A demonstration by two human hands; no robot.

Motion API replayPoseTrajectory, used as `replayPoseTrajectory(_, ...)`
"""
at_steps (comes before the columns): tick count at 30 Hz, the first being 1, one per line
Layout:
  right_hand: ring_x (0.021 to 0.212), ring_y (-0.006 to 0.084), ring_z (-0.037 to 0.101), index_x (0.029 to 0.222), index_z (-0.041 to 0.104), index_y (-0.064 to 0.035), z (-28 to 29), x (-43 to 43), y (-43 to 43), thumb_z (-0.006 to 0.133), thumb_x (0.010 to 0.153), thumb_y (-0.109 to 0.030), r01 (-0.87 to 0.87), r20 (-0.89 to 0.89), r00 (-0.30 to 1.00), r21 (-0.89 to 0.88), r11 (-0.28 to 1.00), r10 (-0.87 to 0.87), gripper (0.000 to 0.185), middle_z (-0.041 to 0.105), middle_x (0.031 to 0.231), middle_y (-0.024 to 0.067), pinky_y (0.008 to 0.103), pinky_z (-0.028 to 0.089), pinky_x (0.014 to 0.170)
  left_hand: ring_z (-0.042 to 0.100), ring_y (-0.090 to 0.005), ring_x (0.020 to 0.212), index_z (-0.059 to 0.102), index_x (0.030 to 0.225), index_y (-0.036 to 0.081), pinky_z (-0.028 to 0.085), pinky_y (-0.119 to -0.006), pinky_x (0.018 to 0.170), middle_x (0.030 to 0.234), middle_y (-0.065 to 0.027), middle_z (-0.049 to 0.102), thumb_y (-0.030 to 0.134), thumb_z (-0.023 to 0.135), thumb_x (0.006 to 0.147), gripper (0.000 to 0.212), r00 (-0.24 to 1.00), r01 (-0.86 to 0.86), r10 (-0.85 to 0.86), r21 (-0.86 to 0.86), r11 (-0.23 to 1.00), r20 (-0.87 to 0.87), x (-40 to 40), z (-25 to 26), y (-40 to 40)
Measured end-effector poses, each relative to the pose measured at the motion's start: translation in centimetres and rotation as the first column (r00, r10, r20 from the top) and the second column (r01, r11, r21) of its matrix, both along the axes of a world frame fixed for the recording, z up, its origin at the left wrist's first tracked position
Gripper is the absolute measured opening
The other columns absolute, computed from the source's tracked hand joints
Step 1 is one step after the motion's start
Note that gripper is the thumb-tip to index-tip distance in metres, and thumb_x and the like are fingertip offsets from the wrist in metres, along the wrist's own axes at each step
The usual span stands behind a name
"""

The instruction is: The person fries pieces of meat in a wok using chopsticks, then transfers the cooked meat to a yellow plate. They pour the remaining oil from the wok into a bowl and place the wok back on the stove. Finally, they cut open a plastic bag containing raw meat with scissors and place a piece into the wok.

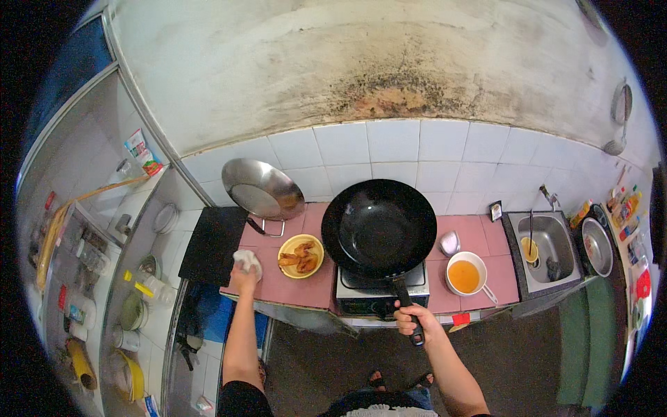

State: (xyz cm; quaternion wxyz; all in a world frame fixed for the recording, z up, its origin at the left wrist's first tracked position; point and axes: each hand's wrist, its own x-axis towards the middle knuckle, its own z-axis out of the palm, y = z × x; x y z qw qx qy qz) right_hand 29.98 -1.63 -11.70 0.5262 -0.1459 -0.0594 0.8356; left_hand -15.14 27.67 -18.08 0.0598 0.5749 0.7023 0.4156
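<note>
My right hand (416, 320) grips the handle of a black wok (383, 229), which is over a countertop stove (349, 296); whether it rests on it I cannot tell. At the left end of the pink tiled counter (312, 219), my left hand (245, 276) is closed on a crumpled white cloth (248, 260). Between that hand and the wok stands a yellow bowl (288, 245) of browned fried pieces, probably chicken. To the right of the stove, a white handled bowl (482, 263) holds orange liquid. Near it lies a small silvery dish (449, 243).
A large metal lid (263, 188) leans on the tiled wall behind the yellow bowl. A black board (213, 242) adjoins the counter's left end. At right are a steel sink (547, 281) and a metal basin (596, 245). Shelves with bottles and dishes stand at left.
</note>
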Motion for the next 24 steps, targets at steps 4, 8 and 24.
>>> replayPoseTrajectory(4,0.065,0.0242,0.062,0.119,0.048,-0.0015,-1.1,-1.8,-0.5,0.032,0.092,-0.053,0.143,0.086,0.987,-0.107,0.984,-0.135,0.06,0.061,0.081,0.0114,0.0353,0.055,0.066,0.057,-0.0229,0.062,0.047,0.11,0.001,0.047,-0.033,0.053,0.075,-0.0126,0.06,0.024,0.062,0.081,0.04,0.918,0.147,-0.075,-0.159,0.976,0.389,5.1,-0.4,-4.0)
replayPoseTrajectory(8,0.088,0.0279,0.06,0.111,0.055,-0.0046,-13.1,-3.8,-1.8,0.051,0.082,-0.057,0.016,-0.127,0.99,-0.359,0.933,-0.066,0.06,0.063,0.094,0.0116,0.0477,0.047,0.087,0.055,-0.0159,0.049,0.036,0.114,0.005,0.042,-0.026,0.038,0.07,-0.0119,0.059,0.019,0.054,0.088,0.034,0.531,0.438,0.008,-0.283,0.853,0.847,11.6,-0.3,-5.1)
replayPoseTrajectory(24,0.084,0.0221,0.06,0.091,0.06,-0.003,-15.1,-9.7,2.9,0.05,0.089,-0.037,0.365,-0.481,0.678,-0.435,0.823,-0.556,0.036,0.064,0.085,0.0062,0.0367,0.047,0.083,0.065,-0.0261,0.074,0.039,0.106,0.0,0.057,-0.034,0.059,0.085,-0.0157,0.059,0.012,0.042,0.093,0.019,0.314,0.532,0.128,-0.286,0.797,0.941,9.2,-2.2,-3.2)
